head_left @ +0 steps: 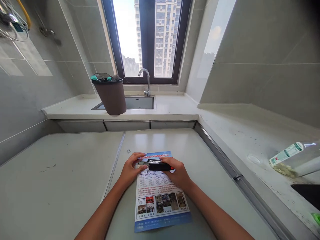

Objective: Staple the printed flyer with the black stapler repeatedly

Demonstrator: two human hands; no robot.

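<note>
A black stapler (159, 165) with a silver metal part sticking out to its left is held level over a printed flyer (162, 190). My right hand (178, 171) is closed around its black right end, where a bit of red shows. At the other end, my left hand (133, 166) pinches the silver part between thumb and fingers. The flyer lies flat on the table, blue at top and bottom, with text, a chart and small photos. Just beyond my left hand lies a small strip of staples (128, 151).
The white table (75, 180) has a seam left of the flyer. Behind it, a brown bin (111, 96) stands on the counter at the sink (140, 103) with a faucet (148, 81). On the right counter lies a clear bag with a green-white label (287, 154).
</note>
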